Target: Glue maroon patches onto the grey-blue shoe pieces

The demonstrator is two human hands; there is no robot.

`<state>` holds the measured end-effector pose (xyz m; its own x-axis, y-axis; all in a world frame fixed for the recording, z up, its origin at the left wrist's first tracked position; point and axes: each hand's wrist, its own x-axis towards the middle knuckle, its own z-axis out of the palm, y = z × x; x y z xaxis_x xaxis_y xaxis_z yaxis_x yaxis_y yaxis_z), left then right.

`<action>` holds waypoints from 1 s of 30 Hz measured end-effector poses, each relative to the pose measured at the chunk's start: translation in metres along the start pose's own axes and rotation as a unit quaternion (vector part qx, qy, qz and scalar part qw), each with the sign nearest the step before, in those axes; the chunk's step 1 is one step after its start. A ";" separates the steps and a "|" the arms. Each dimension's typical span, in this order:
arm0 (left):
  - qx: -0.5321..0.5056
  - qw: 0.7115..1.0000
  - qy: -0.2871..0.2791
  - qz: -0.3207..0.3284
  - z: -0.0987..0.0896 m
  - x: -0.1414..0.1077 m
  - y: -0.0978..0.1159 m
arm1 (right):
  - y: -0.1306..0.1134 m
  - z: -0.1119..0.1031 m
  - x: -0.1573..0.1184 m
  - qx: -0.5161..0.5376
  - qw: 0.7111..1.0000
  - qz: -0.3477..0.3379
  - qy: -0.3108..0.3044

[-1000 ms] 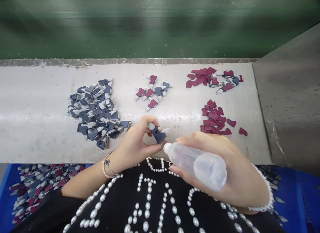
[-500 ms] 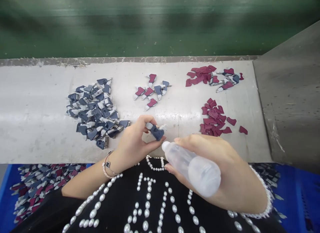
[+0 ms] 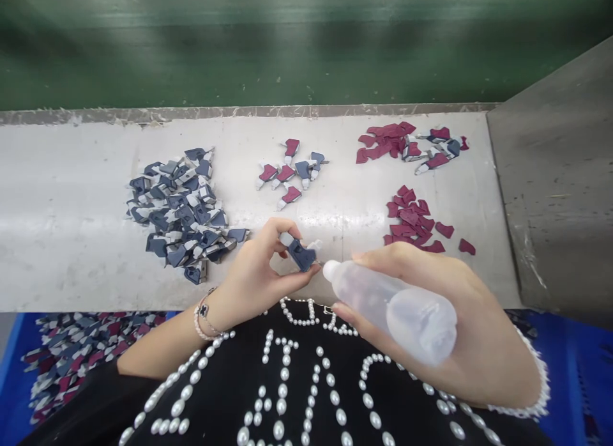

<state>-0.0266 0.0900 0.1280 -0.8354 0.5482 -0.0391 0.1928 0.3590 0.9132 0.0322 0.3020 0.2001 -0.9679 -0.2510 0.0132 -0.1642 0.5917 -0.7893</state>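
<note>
Between the thumb and fingers of my left hand (image 3: 261,264) is a small blue-and-grey plastic part (image 3: 301,252), its hollowed blue face turned up. My right hand (image 3: 431,292) is wrapped round a translucent squeeze bottle (image 3: 397,312), tilted with its white tip pointing left, a short gap from the plastic part. Left of my left hand lies a heap of similar blue-and-grey parts (image 3: 182,209). Beyond my hands sits a small group of parts, several with maroon pieces on top (image 3: 286,173). Loose flat maroon pieces (image 3: 409,219) lie in a pile beyond my right hand.
Another maroon pile (image 3: 387,139) lies at the back right, beside several assembled parts (image 3: 440,151). A metal panel (image 3: 555,177) bounds the white work surface (image 3: 62,209) on the right. A green belt (image 3: 287,50) runs behind. Below left stands a blue bin (image 3: 14,369) full of parts.
My right hand has drawn the bottle to the right, widening the gap between its tip and the plastic part. My left hand and the part have barely moved.
</note>
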 end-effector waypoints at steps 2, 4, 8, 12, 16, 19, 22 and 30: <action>-0.002 1.000 -0.008 0.002 0.001 0.000 -0.001 | 0.000 -0.001 0.000 0.006 1.000 -0.006 0.000; -0.005 1.000 -0.014 0.004 0.001 -0.001 -0.001 | 0.000 0.000 0.000 0.004 1.000 -0.002 0.011; 0.001 0.999 -0.047 0.001 0.000 -0.001 0.000 | 0.001 0.003 0.000 -0.002 1.000 0.007 0.000; -0.007 0.999 -0.034 -0.002 -0.001 0.000 -0.001 | 0.005 -0.005 -0.004 0.045 0.998 0.005 0.032; 0.002 1.000 -0.006 -0.013 -0.004 0.001 -0.009 | 0.025 -0.019 -0.008 0.066 0.994 0.022 0.082; -0.026 0.998 -0.011 -0.047 -0.007 0.000 -0.016 | 0.051 -0.019 -0.006 0.115 0.990 0.055 0.060; -0.082 0.992 -0.030 -0.094 -0.008 -0.001 -0.021 | 0.077 -0.006 0.005 0.193 0.974 0.110 0.044; -0.050 0.993 -0.008 -0.105 -0.008 -0.005 -0.027 | 0.112 0.035 0.042 0.081 0.989 0.124 0.031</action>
<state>-0.0318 0.0718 0.1065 -0.8429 0.4818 -0.2395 -0.0381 0.3904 0.9198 -0.0199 0.3307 0.0903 -0.9853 -0.0635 -0.1585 0.1066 0.4969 -0.8612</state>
